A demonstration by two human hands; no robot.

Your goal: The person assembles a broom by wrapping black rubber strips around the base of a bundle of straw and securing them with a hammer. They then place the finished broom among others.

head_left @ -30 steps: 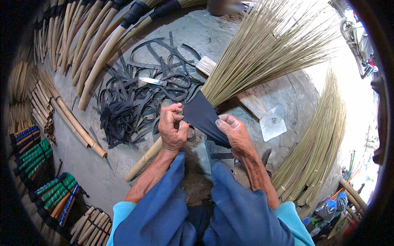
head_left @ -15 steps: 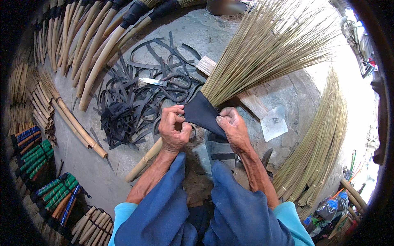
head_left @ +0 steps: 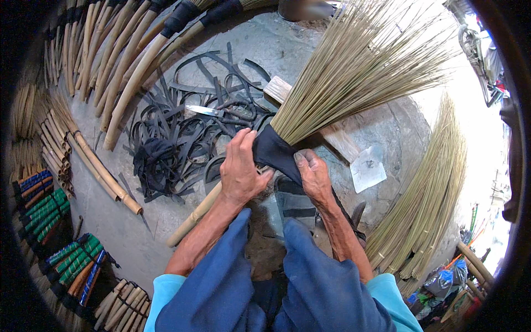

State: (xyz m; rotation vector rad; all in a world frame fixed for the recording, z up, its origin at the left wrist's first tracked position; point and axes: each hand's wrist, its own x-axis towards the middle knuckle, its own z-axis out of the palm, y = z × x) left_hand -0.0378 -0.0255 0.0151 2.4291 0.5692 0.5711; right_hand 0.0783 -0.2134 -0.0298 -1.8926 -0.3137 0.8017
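A stick broom lies across the middle, its straw bristles fanning to the upper right and its pale wooden handle running to the lower left. A black band wraps the neck where bristles meet handle. My left hand grips the neck from the left, fingers curled over the black band. My right hand presses on the band from the right, thumb on it. A black strap runs down under my right wrist.
A heap of black rubber strips with a knife lies left of the hands. Bamboo handles line the upper left, coloured-taped ones the lower left. A bristle bundle lies right, beside a paper scrap.
Both hands have shifted slightly up the broom neck. My right thumb has moved onto the black band and the wrapping looks pulled tighter.
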